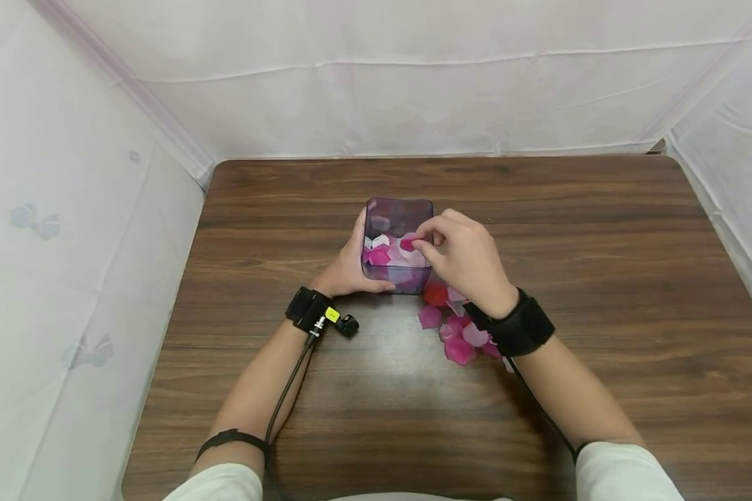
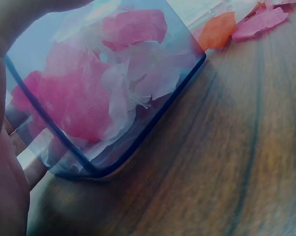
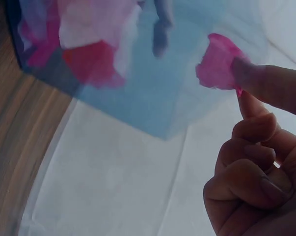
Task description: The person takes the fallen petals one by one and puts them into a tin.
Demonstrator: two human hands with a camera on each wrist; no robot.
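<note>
A clear, purple-tinted plastic box (image 1: 401, 211) stands on the table with pink, white and magenta petals (image 1: 379, 257) inside. My left hand (image 1: 346, 269) grips it from the left, thumb along the front and fingers round the side. Over the box's right rim, my right hand (image 1: 466, 259) pinches one bright pink petal (image 3: 217, 64) between thumb and forefinger. The other right fingers are curled in toward the palm. Seen through the wall in the left wrist view, petals (image 2: 79, 98) lie heaped in the box.
Loose pink, red and pale petals (image 1: 459, 351) lie scattered on the brown wooden table (image 1: 276, 223) right of the box, partly under my right wrist. White curtains (image 1: 413, 104) hang behind and at both sides. Black wrist straps (image 1: 526, 327) trail cables along my forearms.
</note>
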